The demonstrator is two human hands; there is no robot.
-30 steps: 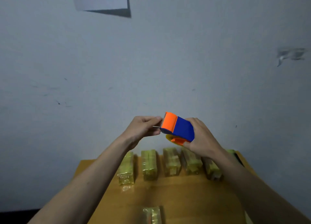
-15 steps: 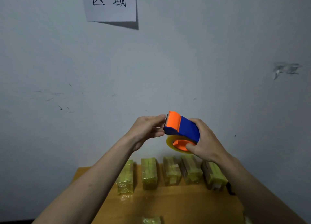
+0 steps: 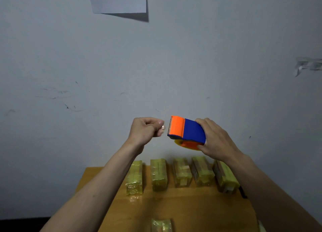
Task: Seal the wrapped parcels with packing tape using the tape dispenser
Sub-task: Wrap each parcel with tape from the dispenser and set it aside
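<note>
The right hand [image 3: 218,141] grips the tape dispenser [image 3: 186,131] in the air, fingers curled round it; the left hand [image 3: 145,130] pinches the tape end [image 3: 163,127] at its blade. No tape seems laid yet on the parcels: five [image 3: 158,174] row the wooden tabletop [image 3: 191,207], one [image 3: 161,225] nearer. A grey wall [image 3: 191,66] with a paper sign [image 3: 119,0] stands behind.

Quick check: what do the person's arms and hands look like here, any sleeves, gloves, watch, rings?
Both forearms are bare to the frame edge, no sleeves showing. Left hand and right hand are ungloved; no watch, ring or band visible. Short, unpainted nails.
</note>
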